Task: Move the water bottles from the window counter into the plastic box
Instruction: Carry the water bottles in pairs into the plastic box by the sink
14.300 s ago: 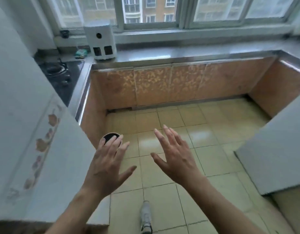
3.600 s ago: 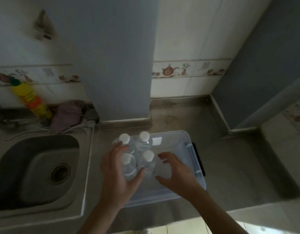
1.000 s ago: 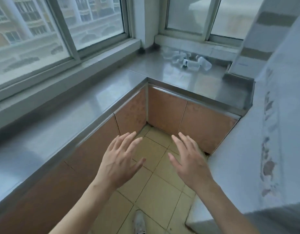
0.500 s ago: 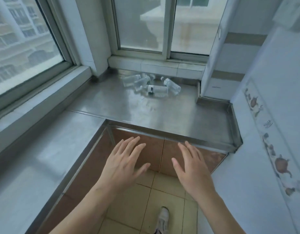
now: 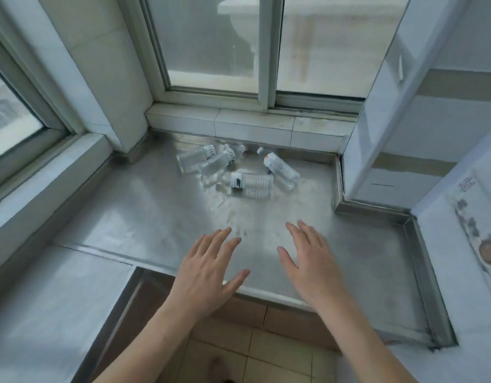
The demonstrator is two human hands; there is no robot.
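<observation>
A side window [image 5: 9, 117] runs along the far left above a pale sill, and a stainless-steel counter [image 5: 144, 217] fills the corner below it, its surface dull and streaked with reflections. At the far side of the counter, just below the tiled ledge [image 5: 252, 125] of a second window [image 5: 266, 42], a cluster of small clear water bottles [image 5: 233, 170] lies on its side. The leftmost bottle [image 5: 194, 160] and the one next to it [image 5: 219, 161] lie touching, their caps toward the ledge. A bottle with a white-and-dark label [image 5: 251, 182] lies crosswise nearer the camera, and the rightmost bottle [image 5: 280, 168] angles away with its white cap toward the far wall. At least four can be counted; whether more lie among them cannot be told.

Nearer, a person's left hand [image 5: 208, 272] hovers palm-down over the counter's front edge, fingers spread wide and holding nothing. The right hand [image 5: 310, 264] hangs beside it, likewise flat, fingers wide and empty. Both hands are well apart from the bottles. Bare forearms extend from the lower frame over tan floor tiles [image 5: 266, 357] and brown cabinet fronts [image 5: 238, 310]. A white tiled wall [image 5: 460, 150] with a decorative border [image 5: 479, 233] rises on the right.
</observation>
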